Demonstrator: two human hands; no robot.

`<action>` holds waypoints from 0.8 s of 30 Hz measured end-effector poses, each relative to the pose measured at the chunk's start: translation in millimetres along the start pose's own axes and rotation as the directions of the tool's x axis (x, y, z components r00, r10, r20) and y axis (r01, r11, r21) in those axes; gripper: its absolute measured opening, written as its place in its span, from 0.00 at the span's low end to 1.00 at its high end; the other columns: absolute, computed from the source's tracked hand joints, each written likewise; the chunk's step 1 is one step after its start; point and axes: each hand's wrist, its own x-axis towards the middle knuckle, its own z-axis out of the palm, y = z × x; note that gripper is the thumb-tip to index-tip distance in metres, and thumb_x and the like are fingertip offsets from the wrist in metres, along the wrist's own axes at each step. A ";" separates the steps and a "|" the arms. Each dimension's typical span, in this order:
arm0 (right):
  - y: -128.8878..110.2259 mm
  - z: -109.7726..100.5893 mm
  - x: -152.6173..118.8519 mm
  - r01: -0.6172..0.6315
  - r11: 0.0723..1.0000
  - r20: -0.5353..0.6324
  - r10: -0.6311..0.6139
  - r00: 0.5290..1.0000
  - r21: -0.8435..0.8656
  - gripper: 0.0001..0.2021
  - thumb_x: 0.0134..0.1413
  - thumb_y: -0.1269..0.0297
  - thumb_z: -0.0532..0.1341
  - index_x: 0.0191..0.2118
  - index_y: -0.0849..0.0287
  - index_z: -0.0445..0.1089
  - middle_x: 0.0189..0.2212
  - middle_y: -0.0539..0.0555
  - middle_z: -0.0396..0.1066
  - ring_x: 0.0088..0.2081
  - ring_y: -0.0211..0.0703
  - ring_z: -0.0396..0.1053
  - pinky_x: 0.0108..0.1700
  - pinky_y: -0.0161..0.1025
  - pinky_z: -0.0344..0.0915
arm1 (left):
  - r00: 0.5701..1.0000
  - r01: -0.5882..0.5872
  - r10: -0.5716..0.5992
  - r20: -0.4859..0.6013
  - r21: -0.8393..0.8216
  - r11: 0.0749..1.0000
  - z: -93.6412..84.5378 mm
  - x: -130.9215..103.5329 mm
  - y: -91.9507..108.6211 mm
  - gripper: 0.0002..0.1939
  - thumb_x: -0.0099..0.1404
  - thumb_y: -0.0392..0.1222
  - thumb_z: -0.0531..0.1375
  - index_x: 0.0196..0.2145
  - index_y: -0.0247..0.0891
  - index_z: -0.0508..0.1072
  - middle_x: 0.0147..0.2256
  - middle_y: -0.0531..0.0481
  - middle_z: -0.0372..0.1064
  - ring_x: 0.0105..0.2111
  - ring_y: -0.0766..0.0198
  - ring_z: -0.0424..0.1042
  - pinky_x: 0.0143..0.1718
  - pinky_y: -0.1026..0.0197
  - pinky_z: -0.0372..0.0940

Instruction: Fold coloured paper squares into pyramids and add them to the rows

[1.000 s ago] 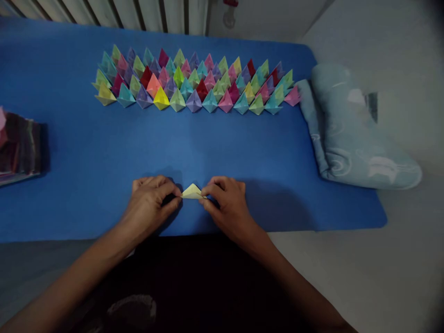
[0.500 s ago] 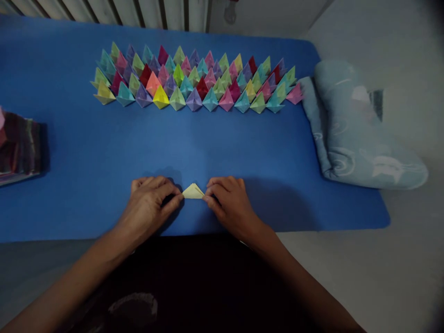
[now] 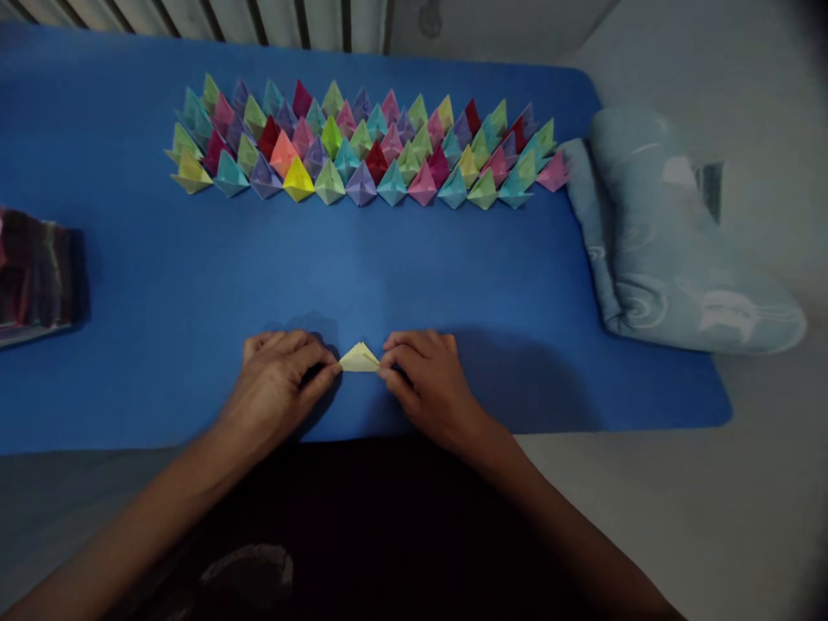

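Note:
A small pale yellow folded paper piece lies on the blue mat near its front edge. My left hand pinches its left tip and my right hand pinches its right tip, fingers curled against the mat. Farther back, several rows of finished folded paper shapes in many colours stand in a tight band across the mat.
A stack of coloured paper sheets sits at the left edge of the mat. A rolled light blue cloth lies along the mat's right side on a pale surface. Vertical slats run behind the mat's far edge.
The hands and the yellow piece stay in place; only the view has shifted slightly, so the rows of shapes and the cloth sit a little differently in the picture.

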 end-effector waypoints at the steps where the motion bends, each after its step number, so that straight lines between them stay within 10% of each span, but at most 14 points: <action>1: -1.3 0.2 0.5 -0.011 1.000 0.001 0.011 1.000 -0.007 0.08 0.65 0.67 0.56 0.35 0.56 0.71 0.44 0.52 0.75 0.45 0.44 0.67 0.47 0.43 0.53 | 1.000 0.001 -0.001 -0.002 -0.001 1.000 0.2 -0.1 0.0 0.11 0.69 0.46 0.55 0.33 0.46 0.76 0.33 0.53 0.75 0.38 0.57 0.70 0.46 0.50 0.54; 24: -13.1 7.7 6.6 -0.149 0.988 -0.041 0.148 0.988 -0.047 0.06 0.60 0.70 0.56 0.32 0.58 0.67 0.42 0.55 0.74 0.43 0.46 0.67 0.45 0.44 0.54 | 0.994 0.113 -0.113 0.006 0.027 0.993 0.1 3.3 7.6 0.10 0.65 0.45 0.58 0.29 0.42 0.75 0.32 0.51 0.73 0.36 0.57 0.69 0.47 0.48 0.56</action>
